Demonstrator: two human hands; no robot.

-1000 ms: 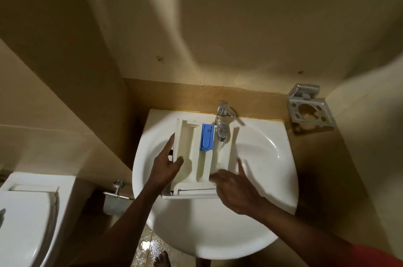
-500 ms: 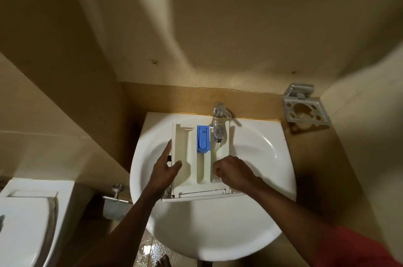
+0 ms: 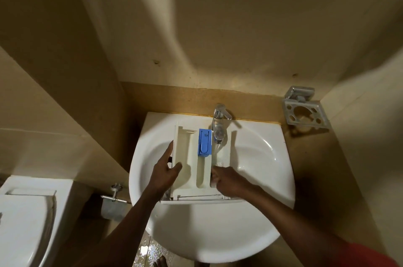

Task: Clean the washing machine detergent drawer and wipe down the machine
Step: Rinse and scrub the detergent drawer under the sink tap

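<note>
Drawer under tap, both hands

The white sink (wall-mounted) carries the detergent drawer, laid across its basin.

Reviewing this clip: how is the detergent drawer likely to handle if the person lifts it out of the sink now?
The detergent drawer looks like rigid moulded plastic, so probably stiff and light. Water from the tap runs into it, so likely slippery. The left hand alone grips its wall; it may tip.
</note>
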